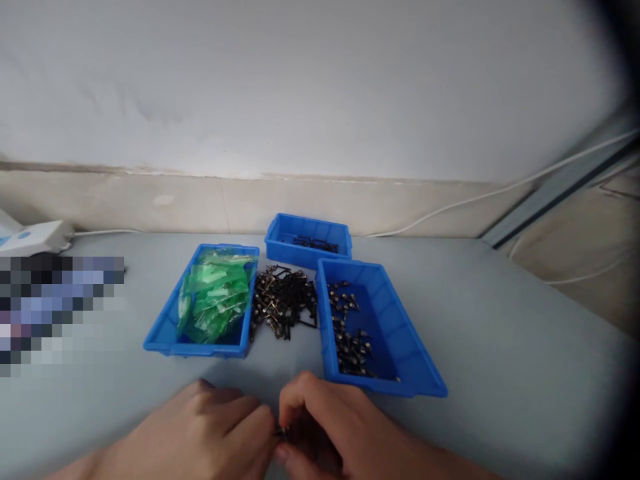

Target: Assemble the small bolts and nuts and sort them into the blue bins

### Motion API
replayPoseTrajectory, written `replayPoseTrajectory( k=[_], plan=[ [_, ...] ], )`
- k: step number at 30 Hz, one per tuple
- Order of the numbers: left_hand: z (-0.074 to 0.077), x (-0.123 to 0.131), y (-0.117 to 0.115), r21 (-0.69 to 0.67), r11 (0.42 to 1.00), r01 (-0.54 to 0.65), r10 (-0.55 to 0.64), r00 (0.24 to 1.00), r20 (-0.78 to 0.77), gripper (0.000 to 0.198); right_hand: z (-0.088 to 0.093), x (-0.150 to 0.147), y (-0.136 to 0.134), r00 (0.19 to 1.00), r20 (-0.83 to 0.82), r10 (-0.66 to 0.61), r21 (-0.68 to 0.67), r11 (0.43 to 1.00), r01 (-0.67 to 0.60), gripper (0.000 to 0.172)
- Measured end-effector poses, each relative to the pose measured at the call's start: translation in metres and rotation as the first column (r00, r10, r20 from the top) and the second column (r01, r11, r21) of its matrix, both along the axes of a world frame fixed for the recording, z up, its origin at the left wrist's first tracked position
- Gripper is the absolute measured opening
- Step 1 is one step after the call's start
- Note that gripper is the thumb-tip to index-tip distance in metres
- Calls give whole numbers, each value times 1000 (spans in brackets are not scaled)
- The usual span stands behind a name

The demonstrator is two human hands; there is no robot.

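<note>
At the bottom centre, close above the table, my two hands meet. My left hand (pixel 215 430) is closed, back upward, its curled fingers around one end of a small metal piece (pixel 281 433). My right hand (pixel 340 427) pinches the other end between thumb and index finger. Most of the piece is hidden, too small to name exactly. Beyond the hands lies a loose pile of thin dark pieces with shiny metal ends (pixel 283 303). To its right, a blue bin (pixel 400 327) holds similar short metal pieces (pixel 353 350).
On the left, a blue bin (pixel 195 349) holds green plastic bags (pixel 217 297). Another blue bin (pixel 306 254) with dark slender pieces stands behind the pile. A white device (pixel 37 237) is at the far left; a white cable (pixel 450 203) runs along the wall.
</note>
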State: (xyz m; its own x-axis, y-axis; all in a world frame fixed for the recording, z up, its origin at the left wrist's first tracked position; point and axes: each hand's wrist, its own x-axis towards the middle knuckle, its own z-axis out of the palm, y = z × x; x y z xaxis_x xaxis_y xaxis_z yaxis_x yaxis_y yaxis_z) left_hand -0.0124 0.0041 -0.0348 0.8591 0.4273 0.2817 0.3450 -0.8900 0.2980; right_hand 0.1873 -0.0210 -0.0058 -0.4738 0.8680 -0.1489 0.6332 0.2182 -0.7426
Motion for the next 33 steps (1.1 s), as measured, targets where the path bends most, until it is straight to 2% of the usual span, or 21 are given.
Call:
replayPoseTrajectory(
  k=[5,11,17,21,28,33],
  plan=[
    [-1,-1,-1,-8,1000,-9,9,1000,-3,46,0,-2,2,999,-41,-5,-35,999,3,19],
    [-4,-1,0,-2,1000,-24,24,1000,11,41,4,0,2,999,-24,25,-54,998,-26,16],
    [3,3,1,-29,999,-41,42,998,48,39,7,1,2,999,-7,40,-37,999,-41,11],
    [6,4,1,2,999,-49,49,998,26,44,6,1,3,999,7,37,-6,999,-37,2],
    [4,1,2,-27,1000,5,-6,1000,-19,45,3,1,2,999,42,24,12,1000,-25,15],
    [3,2,2,42,999,19,-17,999,-47,47,1,2,2,999,28,21,41,999,-22,18]
  ],
)
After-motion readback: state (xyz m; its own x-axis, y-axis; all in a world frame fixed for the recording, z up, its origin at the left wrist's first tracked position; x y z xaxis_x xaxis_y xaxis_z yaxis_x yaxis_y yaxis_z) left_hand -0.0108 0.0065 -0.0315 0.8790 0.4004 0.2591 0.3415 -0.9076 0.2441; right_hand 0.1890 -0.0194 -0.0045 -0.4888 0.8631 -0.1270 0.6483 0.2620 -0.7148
